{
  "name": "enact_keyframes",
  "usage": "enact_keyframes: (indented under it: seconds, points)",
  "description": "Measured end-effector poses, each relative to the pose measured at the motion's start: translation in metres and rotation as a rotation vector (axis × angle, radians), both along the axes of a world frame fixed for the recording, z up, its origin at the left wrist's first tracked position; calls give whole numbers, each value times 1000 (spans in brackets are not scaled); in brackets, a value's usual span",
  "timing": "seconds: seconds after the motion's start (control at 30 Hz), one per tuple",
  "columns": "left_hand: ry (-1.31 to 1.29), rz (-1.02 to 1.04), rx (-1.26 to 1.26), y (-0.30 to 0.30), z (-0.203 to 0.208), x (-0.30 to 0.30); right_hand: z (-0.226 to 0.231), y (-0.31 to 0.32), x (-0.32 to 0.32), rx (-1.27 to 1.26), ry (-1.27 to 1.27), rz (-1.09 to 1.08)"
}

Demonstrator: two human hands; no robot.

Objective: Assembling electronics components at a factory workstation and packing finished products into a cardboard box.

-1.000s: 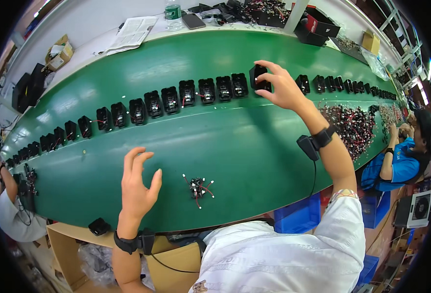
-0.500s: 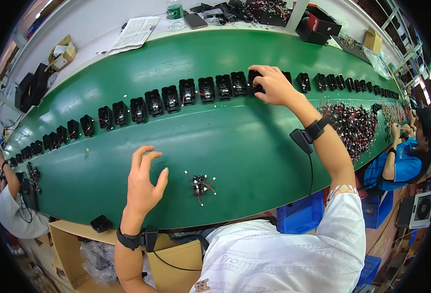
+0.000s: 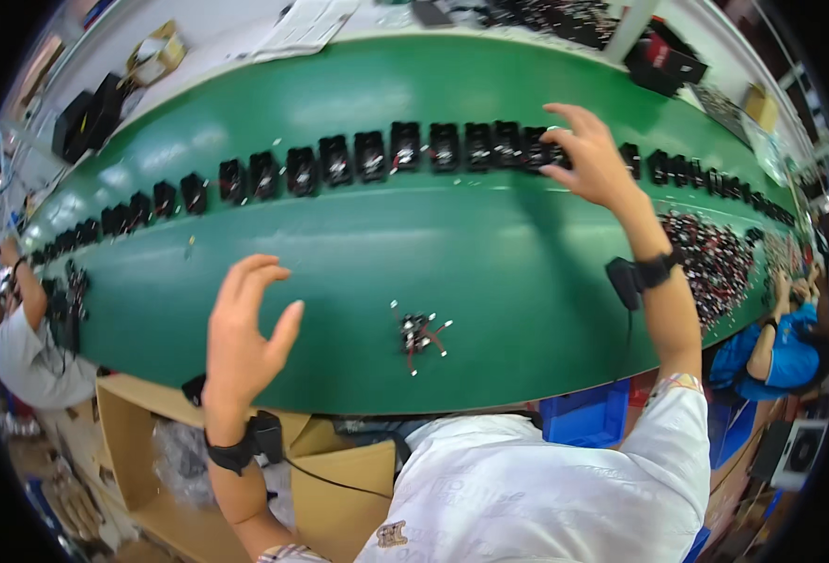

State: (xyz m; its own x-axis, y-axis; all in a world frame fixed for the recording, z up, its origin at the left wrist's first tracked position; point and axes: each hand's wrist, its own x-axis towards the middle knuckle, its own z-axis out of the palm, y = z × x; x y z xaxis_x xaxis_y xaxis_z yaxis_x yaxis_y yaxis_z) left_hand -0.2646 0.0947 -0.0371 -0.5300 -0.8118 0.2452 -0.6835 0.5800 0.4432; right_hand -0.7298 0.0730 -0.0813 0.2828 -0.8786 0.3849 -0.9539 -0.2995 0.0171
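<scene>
My right hand (image 3: 587, 158) is at the row of black plastic housings (image 3: 444, 147) on the green bench. Its thumb and fingers are apart beside one black housing (image 3: 535, 148), and I see nothing gripped between them. My left hand (image 3: 245, 324) hovers over the near left part of the bench, fingers spread and holding nothing. Between my hands, nearer to me, lies a small cluster of black parts with red and black wires (image 3: 416, 334) and white connectors. Both my wrists wear black bands with small boxes.
A big heap of wired small parts (image 3: 710, 267) covers the bench at right. Co-workers sit at far left (image 3: 25, 328) and far right (image 3: 776, 342). A cardboard box (image 3: 142, 450) and a blue bin (image 3: 583, 415) stand below the near edge. Newspaper (image 3: 307, 26) lies on the back ledge.
The whole view has shifted, so bench things appear farther right. My right hand's fingers have come slightly off the housing, which shows more now. My left hand stays open.
</scene>
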Motion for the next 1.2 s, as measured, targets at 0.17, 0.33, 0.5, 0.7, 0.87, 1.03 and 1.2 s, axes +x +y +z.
enact_keyframes:
  seconds: [0.17, 0.33, 0.5, 0.7, 0.87, 1.03, 1.2]
  points:
    - [-426, 324, 138, 21, 30, 89, 24, 31, 63, 243, -481, 381]
    - [-497, 449, 424, 45, -4, 164, 29, 39, 139, 832, -547, 458]
    - [-359, 498, 305, 43, -29, 142, -11, 36, 165, 700, -380, 807]
    - [-284, 166, 278, 23, -30, 98, -33, 30, 169, 691, -483, 710]
    - [-182, 18, 255, -4, -20, -3, -29, 34, 149, 713, -622, 512]
    - [306, -61, 449, -23, -46, -77, -28, 43, 137, 680, -888, 274]
    - [681, 27, 996, -27, -62, -85, -49, 47, 110, 664, -1121, 292]
